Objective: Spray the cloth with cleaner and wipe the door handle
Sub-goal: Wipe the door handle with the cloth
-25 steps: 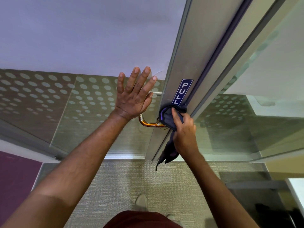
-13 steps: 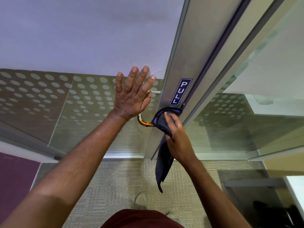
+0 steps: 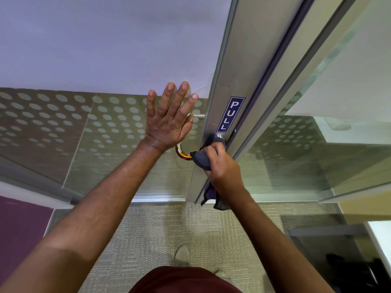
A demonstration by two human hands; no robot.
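Wipe in progress: your right hand (image 3: 222, 166) grips cloth (image 3: 201, 158) on door handle (image 3: 182, 153) near frame; left hand (image 3: 169, 121) flat, fingers spread, on glass. Spray step presumably done; no bottle visible.

The cloth (image 3: 202, 158) is dark grey with a purple edge, bunched around the lower end of the handle (image 3: 182, 152), where that end meets the metal door frame just below the PULL label. Its upper part is wrapped over the handle's base; a loose tail hangs down beside the frame. The handle is a curved metal bar, its lower bend glinting orange, largely hidden elsewhere.
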